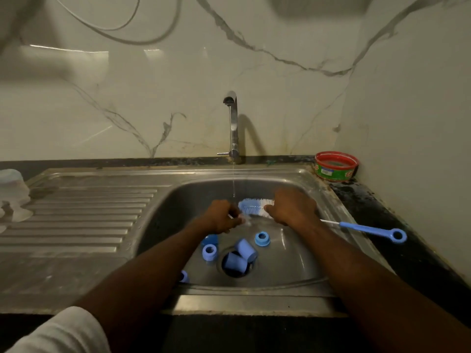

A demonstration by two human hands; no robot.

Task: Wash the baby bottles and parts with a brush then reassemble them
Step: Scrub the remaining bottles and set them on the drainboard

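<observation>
My right hand (290, 207) grips the bottle brush (253, 207) just behind its blue and white bristles; its blue handle (369, 229) sticks out to the right over the sink rim. My left hand (223, 216) pinches a small clear part (243, 220), blurred, against the bristles under the thin water stream. Several blue rings and caps lie on the sink floor: a ring (262, 238), a ring (209, 251), two caps (245, 249) (235, 262) at the drain. A clear bottle (12, 184) stands on the drainboard at far left.
The steel sink (328, 200) has a ribbed drainboard (89, 212) on its left. The tap (233, 123) at the back runs a thin stream. A red and green soap tub (336, 165) sits at the back right corner. Dark counter edges the right side.
</observation>
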